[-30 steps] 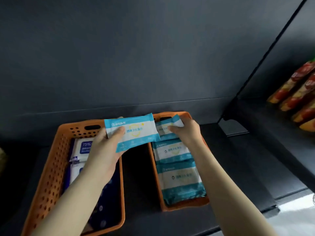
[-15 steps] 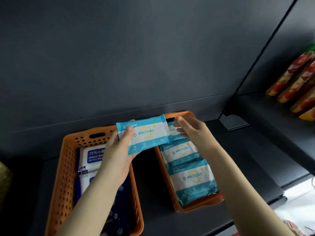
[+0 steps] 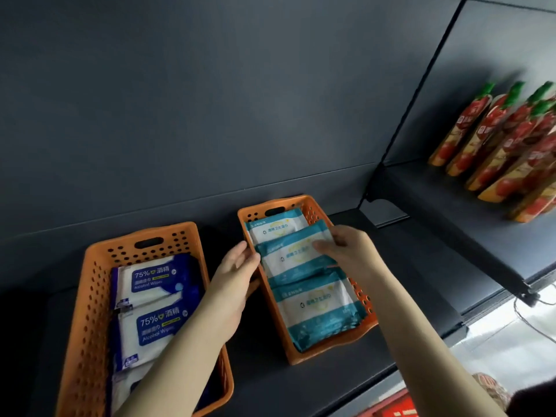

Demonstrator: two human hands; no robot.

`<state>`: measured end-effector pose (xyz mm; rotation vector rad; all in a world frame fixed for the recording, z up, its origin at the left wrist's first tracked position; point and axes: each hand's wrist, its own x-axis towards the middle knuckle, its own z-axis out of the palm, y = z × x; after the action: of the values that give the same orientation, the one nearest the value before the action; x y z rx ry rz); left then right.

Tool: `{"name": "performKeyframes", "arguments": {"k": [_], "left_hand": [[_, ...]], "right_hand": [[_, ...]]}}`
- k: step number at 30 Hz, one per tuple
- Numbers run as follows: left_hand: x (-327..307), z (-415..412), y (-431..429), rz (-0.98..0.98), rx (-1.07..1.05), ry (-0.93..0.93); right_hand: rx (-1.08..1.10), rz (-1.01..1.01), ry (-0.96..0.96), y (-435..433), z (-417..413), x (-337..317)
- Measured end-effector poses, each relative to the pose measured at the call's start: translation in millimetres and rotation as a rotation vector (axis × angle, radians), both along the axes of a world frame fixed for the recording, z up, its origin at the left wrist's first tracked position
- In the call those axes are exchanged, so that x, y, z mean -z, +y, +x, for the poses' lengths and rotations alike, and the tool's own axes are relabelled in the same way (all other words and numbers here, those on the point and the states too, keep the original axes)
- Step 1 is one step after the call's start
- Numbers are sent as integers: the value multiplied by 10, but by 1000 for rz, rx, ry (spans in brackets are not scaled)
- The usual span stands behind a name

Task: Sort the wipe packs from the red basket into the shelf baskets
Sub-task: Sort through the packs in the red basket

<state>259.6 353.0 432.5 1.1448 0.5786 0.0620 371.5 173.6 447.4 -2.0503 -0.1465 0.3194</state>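
Two orange baskets stand on the shelf (image 3: 421,281): the left basket (image 3: 90,296) holds two visible alcohol packs (image 3: 150,281), the right basket (image 3: 328,349) three teal packs (image 3: 316,308). The middle teal pack (image 3: 291,257), held above the gap a moment ago, now lies in the right basket; the left hand (image 3: 237,266), fingers straight, touches its left edge, the right hand (image 3: 346,248) pinches its right end

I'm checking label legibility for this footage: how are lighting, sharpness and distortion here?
Head view: dim, back panel dark; "75%" reads clearly on the blue wipe packs, print on the teal packs is softer; the lower-right corner is blown out; wide-angle bending slants the shelf upright.
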Motion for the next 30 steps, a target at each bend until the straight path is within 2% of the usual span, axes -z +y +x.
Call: {"name": "performKeyframes", "arguments": {"k": [4, 7, 9, 13, 22, 25, 30], "left_hand": [[18, 32, -2, 35, 60, 28], [43, 33, 10, 68, 86, 41], [83, 34, 22, 114, 96, 59], [119, 42, 23, 149, 88, 84], [4, 52, 0, 263, 72, 61], [-201, -113, -9, 411, 127, 15], [-446, -739, -135, 714, 237, -173]], "right_hand": [[-22, -80, -91, 94, 11, 75], [-112, -332, -298, 113, 14, 113], [-149, -417, -414, 146, -14, 149], [-231, -404, -369, 204, -63, 210], [-219, -408, -366, 138, -97, 84], [-162, -388, -447, -19, -367, -136], [-28, -327, -602, -381, -1228, -314]]}}
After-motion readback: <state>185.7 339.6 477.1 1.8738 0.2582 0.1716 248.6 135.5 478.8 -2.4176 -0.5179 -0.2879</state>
